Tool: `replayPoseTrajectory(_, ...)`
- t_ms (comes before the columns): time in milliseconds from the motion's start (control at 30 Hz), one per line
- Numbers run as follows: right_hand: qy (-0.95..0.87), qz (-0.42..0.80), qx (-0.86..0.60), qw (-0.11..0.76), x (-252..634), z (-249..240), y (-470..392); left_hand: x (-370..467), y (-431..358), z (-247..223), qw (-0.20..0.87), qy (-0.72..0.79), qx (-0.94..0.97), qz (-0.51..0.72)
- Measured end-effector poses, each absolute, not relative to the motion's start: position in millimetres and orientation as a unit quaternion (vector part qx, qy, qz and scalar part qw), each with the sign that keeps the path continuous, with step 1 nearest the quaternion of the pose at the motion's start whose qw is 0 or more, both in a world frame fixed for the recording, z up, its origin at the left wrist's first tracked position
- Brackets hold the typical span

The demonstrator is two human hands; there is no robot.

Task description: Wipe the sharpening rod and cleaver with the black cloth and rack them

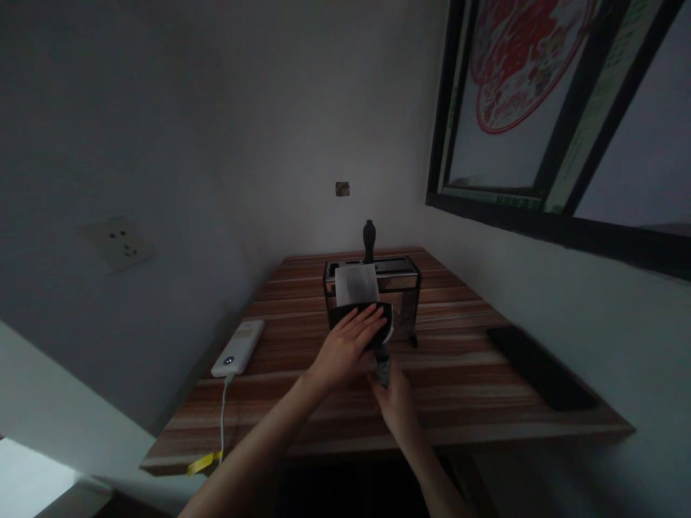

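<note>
A metal box with a black frame point(406, 302) and slots along its top stands on the table. From its top rises a dark handle point(369, 241). In front of the box, a pale flat rectangular sheet point(356, 284) shows above a black piece with a white edge point(386, 332). My left hand point(348, 338) lies over the black piece, fingers stretched out flat; its thumb is hidden. Just below, my right hand point(395, 399) is closed around a short dark grey, mottled piece point(383, 370). Dim light hides how these pieces join.
On the wood-grain table point(443, 381), a white power bank point(240, 349) with a cable point(222, 417) and yellow tag point(202, 462) lies left. At right is a flat black object point(540, 370), perhaps a phone. Walls bound the table, with a framed picture point(518, 101) on the right.
</note>
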State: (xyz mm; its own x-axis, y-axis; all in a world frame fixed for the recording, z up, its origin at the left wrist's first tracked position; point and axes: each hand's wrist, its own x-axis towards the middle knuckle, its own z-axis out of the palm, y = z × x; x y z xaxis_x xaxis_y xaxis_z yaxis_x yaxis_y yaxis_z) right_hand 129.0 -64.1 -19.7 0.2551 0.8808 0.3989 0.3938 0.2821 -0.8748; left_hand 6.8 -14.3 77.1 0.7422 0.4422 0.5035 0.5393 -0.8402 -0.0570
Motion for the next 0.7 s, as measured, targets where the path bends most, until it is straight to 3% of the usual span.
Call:
replayPoseTrajectory(367,-0.566,0.233,-0.574,0.544,128,-19,-64,16,24,120,0.149,-0.306,-0.885,-0.317)
replayPoseTrajectory(700,-0.563,0.218,-0.583,0.544,129,-18,-66,12,39,136,0.185,-0.274,-0.899,-0.286)
